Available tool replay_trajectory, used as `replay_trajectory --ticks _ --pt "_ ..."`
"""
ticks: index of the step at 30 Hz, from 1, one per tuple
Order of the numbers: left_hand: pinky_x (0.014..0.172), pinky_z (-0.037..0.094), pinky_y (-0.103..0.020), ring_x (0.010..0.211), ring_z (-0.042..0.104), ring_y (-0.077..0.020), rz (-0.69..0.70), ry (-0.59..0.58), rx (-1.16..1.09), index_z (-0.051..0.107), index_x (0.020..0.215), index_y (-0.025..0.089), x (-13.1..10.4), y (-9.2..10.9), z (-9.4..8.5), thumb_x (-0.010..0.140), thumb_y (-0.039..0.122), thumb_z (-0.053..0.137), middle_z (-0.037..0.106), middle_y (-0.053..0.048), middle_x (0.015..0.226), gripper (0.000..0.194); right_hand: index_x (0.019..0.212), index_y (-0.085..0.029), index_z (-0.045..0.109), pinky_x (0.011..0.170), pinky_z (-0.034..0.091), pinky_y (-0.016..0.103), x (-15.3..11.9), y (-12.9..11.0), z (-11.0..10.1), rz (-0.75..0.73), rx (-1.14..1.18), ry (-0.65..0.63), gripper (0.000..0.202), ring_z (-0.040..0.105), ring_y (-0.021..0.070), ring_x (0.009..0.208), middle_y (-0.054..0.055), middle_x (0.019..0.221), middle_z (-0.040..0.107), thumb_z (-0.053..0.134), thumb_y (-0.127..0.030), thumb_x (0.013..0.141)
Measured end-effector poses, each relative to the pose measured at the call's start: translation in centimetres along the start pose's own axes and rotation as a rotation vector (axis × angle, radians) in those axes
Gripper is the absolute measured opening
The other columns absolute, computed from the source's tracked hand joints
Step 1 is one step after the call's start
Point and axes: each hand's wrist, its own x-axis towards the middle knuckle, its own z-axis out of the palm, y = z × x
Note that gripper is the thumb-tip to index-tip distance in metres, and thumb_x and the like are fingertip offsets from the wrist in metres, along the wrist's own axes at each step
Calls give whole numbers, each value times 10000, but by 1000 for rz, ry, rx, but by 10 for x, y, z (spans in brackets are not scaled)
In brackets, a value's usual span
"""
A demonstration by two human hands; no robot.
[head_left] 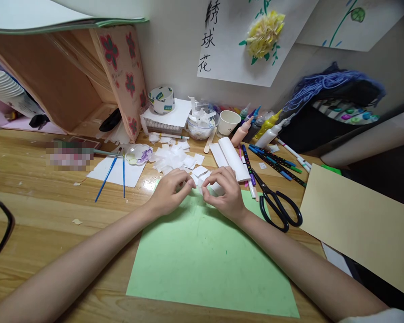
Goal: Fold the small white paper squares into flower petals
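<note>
My right hand [226,194] is closed in a pinch on a small white paper piece [199,185], over the far part of a green sheet [202,255]. Close by on its left, my left hand [170,192] has its thumb and forefinger drawn together. Whether anything sits between those left fingertips is too small to make out. Just beyond the hands lies a loose pile of white paper squares [171,157]. A rolled white paper strip [234,157] rests behind my right hand. Black-handled scissors [278,202] lie to the right of it.
Behind the pile stand a clear bowl [202,123] of paper scraps, a paper cup [229,122] and several paint bottles [240,132]. Markers [276,161] lie on the right near a beige board [360,220]. Two brushes [109,175] and a palette [138,154] are left.
</note>
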Motion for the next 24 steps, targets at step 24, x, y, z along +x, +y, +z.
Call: replay_trajectory --ticks 24 --pt "526 262 -219 538 349 -79 -128 34 -126 457 597 150 2 -5 4 834 245 441 385 49 549 256 747 -215 550 679 380 350 -3 -5 1 -160 -74 163 92 515 190 714 14 704 535 613 -150 730"
